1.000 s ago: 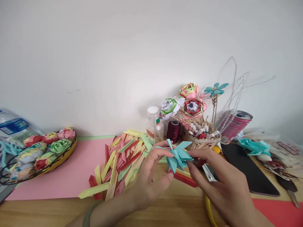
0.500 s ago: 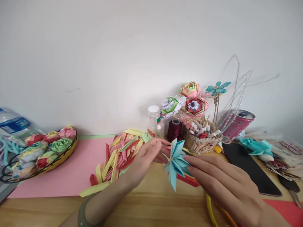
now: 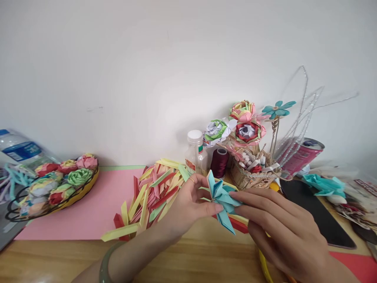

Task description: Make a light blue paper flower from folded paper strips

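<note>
Between my two hands, above the wooden table (image 3: 165, 257), is a blue folded-paper flower (image 3: 224, 200) with pointed petals. My left hand (image 3: 191, 202) pinches its left side, the thumb lying over the lower petals and the other fingers partly hidden behind. From the right, my right hand (image 3: 282, 224) grips the flower's right petals with its fingertips; its thumb is hidden. Left of the flower, a heap of folded paper strips (image 3: 150, 192) in yellow, red, pink and green lies partly behind my left forearm.
A basket (image 3: 88, 188) of paper flowers stands left on pink paper (image 3: 114, 204). At the back are a clear jar (image 3: 196, 153), a thread spool (image 3: 220, 163), a small wooden basket (image 3: 250, 179) and a pink can (image 3: 306, 157). A black phone-like slab (image 3: 318, 212) lies right.
My left thumb has come down onto the blue flower, and the left fingers have closed around its side. The flower has tilted slightly. The whole view has shifted a little.
</note>
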Tool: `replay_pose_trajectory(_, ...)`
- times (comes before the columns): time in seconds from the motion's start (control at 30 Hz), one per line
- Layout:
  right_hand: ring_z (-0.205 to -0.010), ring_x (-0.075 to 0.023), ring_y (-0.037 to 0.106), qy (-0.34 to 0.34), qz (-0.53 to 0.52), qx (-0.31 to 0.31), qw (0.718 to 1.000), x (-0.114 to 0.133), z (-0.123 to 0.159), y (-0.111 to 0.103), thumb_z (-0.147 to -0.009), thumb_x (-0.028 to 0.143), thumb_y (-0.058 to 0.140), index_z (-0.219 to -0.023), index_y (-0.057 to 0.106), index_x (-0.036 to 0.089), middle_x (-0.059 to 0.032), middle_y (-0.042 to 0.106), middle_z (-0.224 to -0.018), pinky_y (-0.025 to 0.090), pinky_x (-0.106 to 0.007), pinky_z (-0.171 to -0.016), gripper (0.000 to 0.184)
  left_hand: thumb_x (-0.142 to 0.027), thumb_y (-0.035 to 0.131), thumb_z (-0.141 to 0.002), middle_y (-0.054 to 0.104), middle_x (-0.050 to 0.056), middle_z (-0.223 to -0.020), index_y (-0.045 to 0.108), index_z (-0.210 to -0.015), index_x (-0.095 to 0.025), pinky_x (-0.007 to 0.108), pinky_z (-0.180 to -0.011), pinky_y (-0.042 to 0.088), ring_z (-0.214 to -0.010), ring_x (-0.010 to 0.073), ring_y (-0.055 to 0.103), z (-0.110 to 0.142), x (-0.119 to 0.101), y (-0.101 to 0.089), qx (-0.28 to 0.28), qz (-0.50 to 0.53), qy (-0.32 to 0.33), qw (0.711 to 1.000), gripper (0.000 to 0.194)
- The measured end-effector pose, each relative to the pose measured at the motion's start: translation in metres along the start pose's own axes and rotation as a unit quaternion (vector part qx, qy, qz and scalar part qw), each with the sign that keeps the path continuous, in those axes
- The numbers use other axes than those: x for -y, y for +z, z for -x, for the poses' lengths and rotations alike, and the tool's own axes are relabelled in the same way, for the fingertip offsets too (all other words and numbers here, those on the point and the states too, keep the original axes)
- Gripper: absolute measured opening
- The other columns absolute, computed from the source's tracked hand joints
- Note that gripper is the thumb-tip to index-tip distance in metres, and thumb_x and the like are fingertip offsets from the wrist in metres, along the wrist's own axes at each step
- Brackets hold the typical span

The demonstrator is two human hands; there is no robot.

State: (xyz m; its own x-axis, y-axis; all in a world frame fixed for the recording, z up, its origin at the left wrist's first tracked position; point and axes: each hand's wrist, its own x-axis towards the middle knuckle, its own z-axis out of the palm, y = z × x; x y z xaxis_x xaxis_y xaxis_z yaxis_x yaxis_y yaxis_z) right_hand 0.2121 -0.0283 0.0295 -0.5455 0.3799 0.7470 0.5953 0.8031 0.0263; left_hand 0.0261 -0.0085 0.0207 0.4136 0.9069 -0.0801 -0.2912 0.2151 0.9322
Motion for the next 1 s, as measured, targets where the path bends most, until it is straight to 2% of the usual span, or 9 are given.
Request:
replay_pose_trajectory(0.1,-0.077,-0.0155,0.063,0.06,-0.025,-0.024,0.998,0.008,-0.005,0.003,-0.078,0.007,0.05,-0.088,0.055,0.018,-0.0054,0.068,-0.082,0.054,-0.027,-0.065,0.015,-0.019,0.072,-0.063,0.056,0.0,-0.083,0.043,-0.084,-0.019,0.028,-0.072,0.043,-0.079,0.0131,0.054,0.001,0.002,0.001,-0.017,-0.046,0.015,0.999,0.036)
replay_pose_trajectory(0.17,-0.073,-0.0153,0.062,0.067,0.003,-0.021,0.998,0.012,-0.006,0.005,-0.078,0.01,0.054,-0.092,0.055,0.019,-0.0046,0.068,-0.082,0.052,-0.027,-0.062,0.016,-0.019,0.071,-0.064,0.055,-0.001,-0.079,0.042,-0.084,-0.019,0.028,-0.072,0.042,-0.077,0.0123,0.052,0.002,0.003,0.002,-0.024,-0.076,0.022,0.997,0.035)
replay_pose_trajectory(0.3,-0.074,-0.0168,0.06,0.052,0.069,-0.001,0.996,0.013,-0.001,0.01,-0.08,0.012,0.055,-0.092,0.056,0.018,-0.004,0.066,-0.083,0.049,-0.029,-0.065,0.014,-0.019,0.068,-0.067,0.056,-0.001,-0.08,0.04,-0.084,-0.02,0.027,-0.072,0.042,-0.079,0.0126,0.053,0.006,0.004,0.005,-0.024,-0.074,0.024,0.997,0.032)
replay_pose_trajectory(0.47,-0.079,-0.017,0.058,0.041,0.06,0.041,0.996,0.011,0.005,0.011,-0.086,0.014,0.047,-0.098,0.057,0.018,-0.0054,0.064,-0.088,0.048,-0.029,-0.065,0.016,-0.017,0.064,-0.069,0.056,-0.001,-0.08,0.04,-0.086,-0.021,0.025,-0.068,0.042,-0.077,0.0125,0.053,0.01,0.005,0.008,-0.028,-0.075,0.008,0.997,0.03)
replay_pose_trajectory(0.6,-0.081,-0.0177,0.058,0.028,0.058,0.024,0.998,0.013,0.007,0.009,-0.086,0.014,0.046,-0.095,0.058,0.016,-0.0067,0.064,-0.086,0.049,-0.029,-0.065,0.015,-0.017,0.059,-0.073,0.057,-0.002,-0.074,0.043,-0.09,-0.022,0.024,-0.064,0.04,-0.072,0.0115,0.053,0.013,0.007,0.008,0.0,-0.088,0.001,0.996,0.023)
replay_pose_trajectory(0.77,-0.08,-0.0195,0.06,-0.009,0.081,0.002,0.997,0.016,0.006,0.007,-0.086,0.011,0.047,-0.093,0.058,0.013,-0.0081,0.065,-0.082,0.049,-0.031,-0.067,0.013,-0.016,0.06,-0.071,0.052,-0.003,-0.069,0.042,-0.084,-0.021,0.022,-0.06,0.038,-0.067,0.0106,0.049,0.013,0.01,0.009,-0.015,-0.086,-0.02,0.996,0.022)
replay_pose_trajectory(1.0,-0.086,-0.0217,0.06,-0.036,0.099,0.029,0.994,0.009,0.012,0.013,-0.089,0.011,0.037,-0.097,0.058,0.013,-0.0095,0.067,-0.086,0.05,-0.035,-0.069,0.023,-0.016,0.059,-0.069,0.05,-0.003,-0.071,0.043,-0.084,-0.021,0.022,-0.058,0.036,-0.065,0.01,0.046,0.011,0.014,0.006,-0.019,-0.106,-0.035,0.994,0.022)
